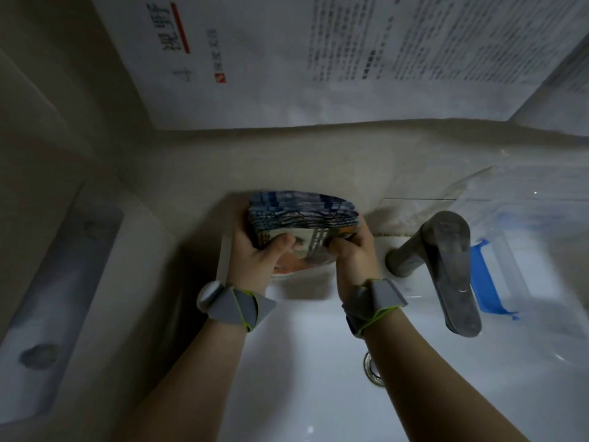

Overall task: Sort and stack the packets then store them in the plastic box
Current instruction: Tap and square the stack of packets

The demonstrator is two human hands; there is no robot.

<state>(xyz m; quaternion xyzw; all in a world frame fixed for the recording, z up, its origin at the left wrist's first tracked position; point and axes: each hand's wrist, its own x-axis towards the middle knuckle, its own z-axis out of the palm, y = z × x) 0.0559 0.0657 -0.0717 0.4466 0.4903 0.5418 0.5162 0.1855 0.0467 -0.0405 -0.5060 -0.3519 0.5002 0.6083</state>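
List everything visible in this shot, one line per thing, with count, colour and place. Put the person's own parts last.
packets: one stack, exact count unclear, blue-patterned edges with a grey and orange face, held upright at the back edge of the sink
sink: one, white, centre and bottom
drain: one, metallic, in the basin, partly hidden by the right forearm
faucet: one, dark grey, right of the stack
plastic box: one, clear, far right on the sink ledge
blue clip: one, blue, on the near side of the box
printed sheets: several, white, on the wall above
wrist bands: two, grey with yellow-green cord, one per wrist
left hand: one, gripping the stack's left side
right hand: one, gripping the stack's right side
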